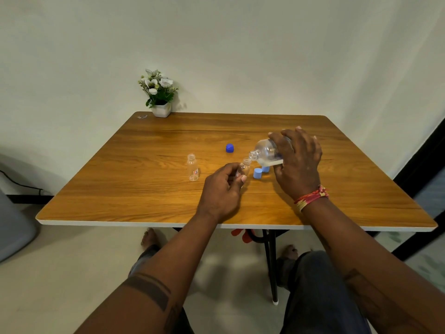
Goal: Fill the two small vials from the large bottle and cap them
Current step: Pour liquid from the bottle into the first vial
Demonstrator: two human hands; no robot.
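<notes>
Hands gripping one bottle and one vial; second vial, three caps loose

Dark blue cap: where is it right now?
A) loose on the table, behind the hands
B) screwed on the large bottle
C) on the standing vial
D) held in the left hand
A: the dark blue cap sits by itself on the table, while the large bottle, tipped in the right hand, has an open neck.
</notes>
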